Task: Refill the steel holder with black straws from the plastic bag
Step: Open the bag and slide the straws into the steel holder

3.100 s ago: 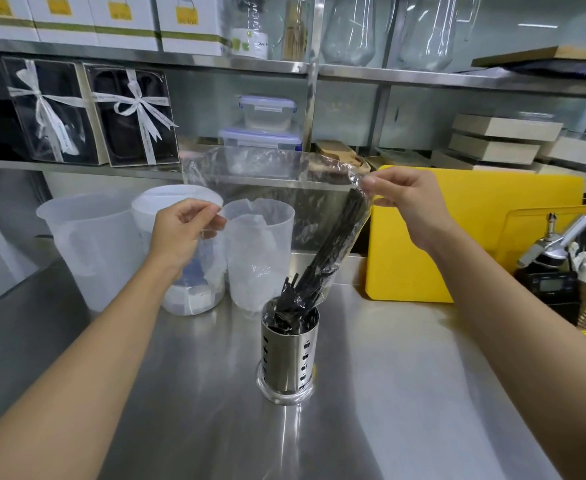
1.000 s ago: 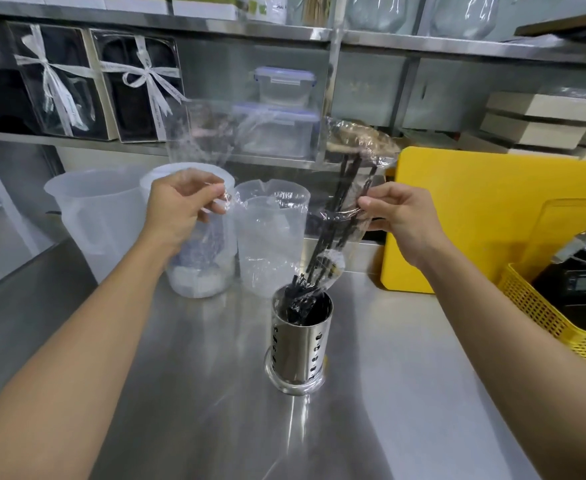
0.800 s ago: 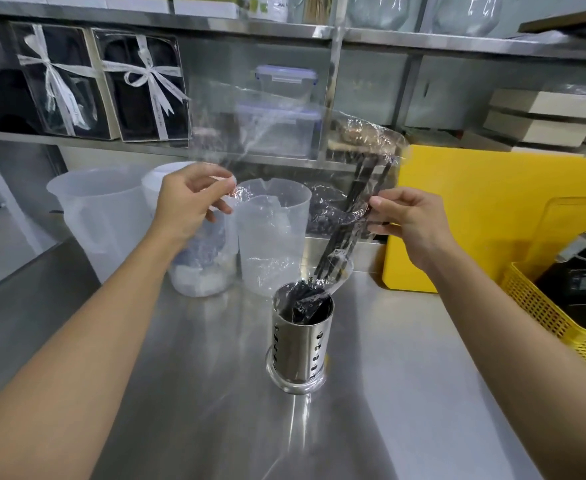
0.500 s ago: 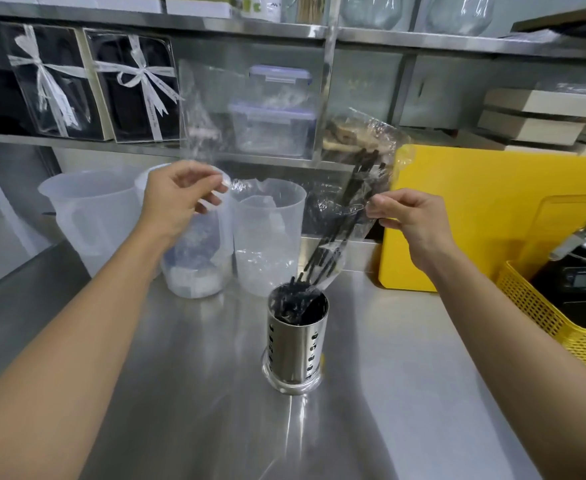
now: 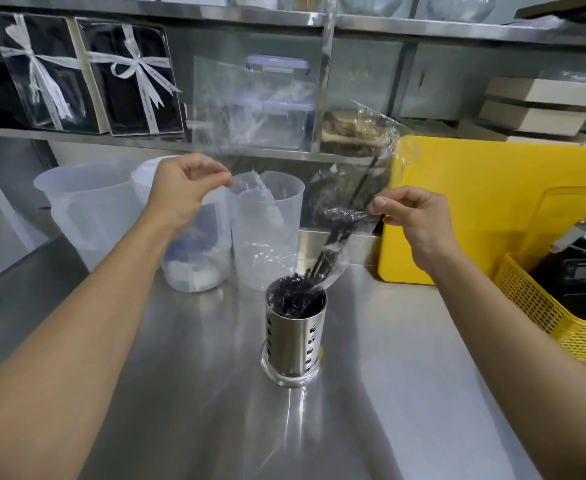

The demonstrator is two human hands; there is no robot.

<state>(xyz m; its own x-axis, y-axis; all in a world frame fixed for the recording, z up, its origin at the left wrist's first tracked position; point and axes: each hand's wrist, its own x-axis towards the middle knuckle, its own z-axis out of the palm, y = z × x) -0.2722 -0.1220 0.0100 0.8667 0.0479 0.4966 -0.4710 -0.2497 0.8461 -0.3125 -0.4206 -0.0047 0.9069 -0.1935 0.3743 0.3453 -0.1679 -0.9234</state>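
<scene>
Head camera showed me both hands, left hand (image 5: 184, 188) and right hand (image 5: 411, 216), pinching a clear plastic bag (image 5: 260, 109) aloft so thin black straws (image 5: 340, 233) slid into the perforated steel holder (image 5: 295, 337) on the counter.

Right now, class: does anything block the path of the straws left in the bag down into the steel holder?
Nothing visible does. The plastic bag tapers to its open end at the rim of the steel holder, and the remaining black straws slant straight towards it.
</scene>
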